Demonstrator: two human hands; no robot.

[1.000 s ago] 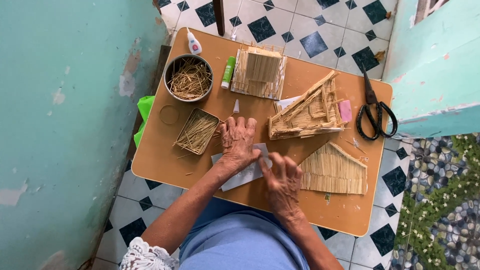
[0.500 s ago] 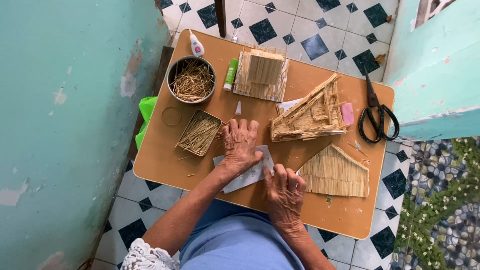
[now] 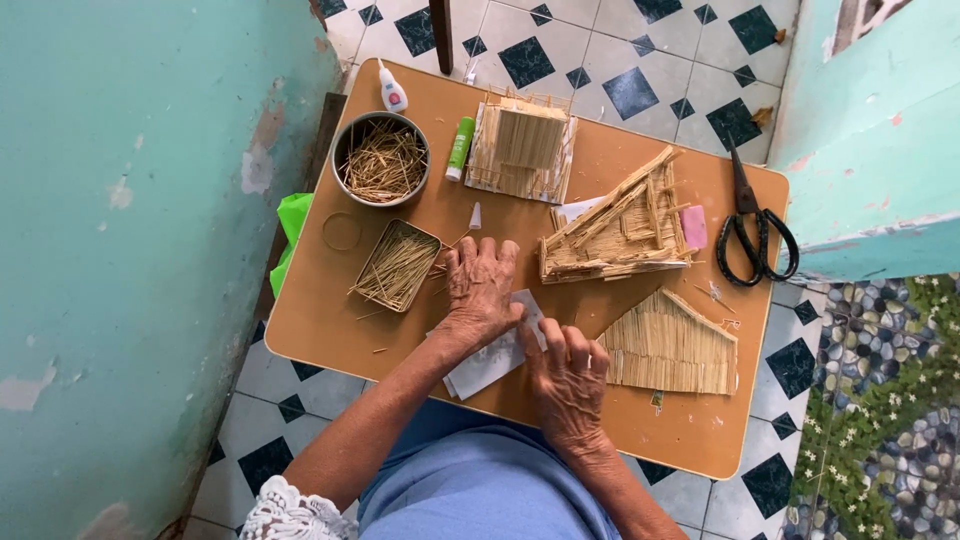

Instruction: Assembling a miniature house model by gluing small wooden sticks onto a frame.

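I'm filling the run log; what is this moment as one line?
left hand flat on white paper | right hand on paper edge | roof panel beside | stick tin left

- Left hand (image 3: 482, 288) and right hand (image 3: 566, 372) rest side by side on a paper sheet (image 3: 487, 360) at the table's (image 3: 330, 330) near edge.
- Stick tray (image 3: 397, 265): left of the hands.
- Bowl of sticks (image 3: 380, 160): behind the tray.
- Scissors (image 3: 755, 225): far right.
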